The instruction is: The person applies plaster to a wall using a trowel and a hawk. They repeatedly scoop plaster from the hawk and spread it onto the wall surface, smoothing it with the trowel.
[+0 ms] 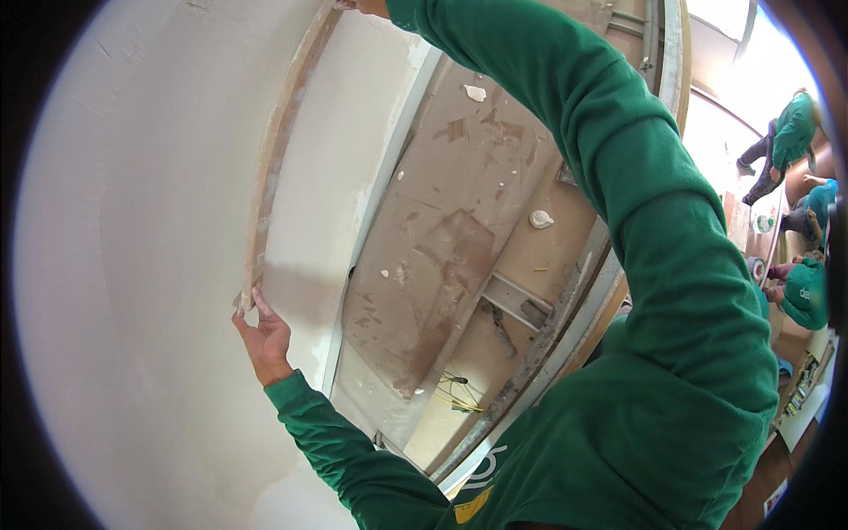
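Observation:
A long, narrow straightedge [281,146], tan and smeared with plaster, lies along the pale plastered wall [159,221]. Its near end is pinched between the thumb and fingers of my left hand [267,337]. At the top edge of the view my right hand [364,6] is at the bar's far end, with the fingers closed around it as far as they show. Most of that hand is cut off by the frame. The bar looks slightly curved through the wide lens.
Right of the plaster runs a pale corner edge [375,199]. Beyond it lies a brown, stained board [433,238] with white plaster lumps [541,219]. A yellow cable [459,397] sits lower down. Several people in green or blue tops [795,128] are at the far right.

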Action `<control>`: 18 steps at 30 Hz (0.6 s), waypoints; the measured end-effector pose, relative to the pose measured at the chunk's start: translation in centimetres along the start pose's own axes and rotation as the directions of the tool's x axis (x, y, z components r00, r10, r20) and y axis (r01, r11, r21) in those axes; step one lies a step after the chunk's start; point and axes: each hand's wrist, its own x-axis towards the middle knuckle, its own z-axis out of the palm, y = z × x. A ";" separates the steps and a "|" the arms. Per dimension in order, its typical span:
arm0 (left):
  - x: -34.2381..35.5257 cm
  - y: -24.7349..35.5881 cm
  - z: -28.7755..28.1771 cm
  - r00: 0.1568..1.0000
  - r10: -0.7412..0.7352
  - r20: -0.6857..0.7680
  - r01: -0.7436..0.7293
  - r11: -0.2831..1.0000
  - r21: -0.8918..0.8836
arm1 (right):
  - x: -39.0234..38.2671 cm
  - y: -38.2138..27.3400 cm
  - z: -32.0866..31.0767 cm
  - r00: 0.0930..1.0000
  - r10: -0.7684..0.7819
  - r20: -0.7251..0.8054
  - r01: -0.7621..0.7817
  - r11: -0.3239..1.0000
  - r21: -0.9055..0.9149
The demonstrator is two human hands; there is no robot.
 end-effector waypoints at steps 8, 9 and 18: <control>-4.0 2.8 3.9 0.986 0.080 0.149 -0.080 0.997 -0.008 | 1.2 4.8 -8.6 0.956 0.200 -0.212 -0.069 0.862 0.501; -4.9 3.0 4.5 0.983 0.093 0.161 -0.093 0.996 -0.011 | 1.7 5.1 -8.6 0.929 0.218 -0.300 -0.043 0.867 0.496; -11.4 3.2 8.7 0.936 0.171 0.309 -0.178 0.984 -0.004 | -3.0 10.2 -16.3 0.875 0.371 0.310 -0.056 -0.559 0.827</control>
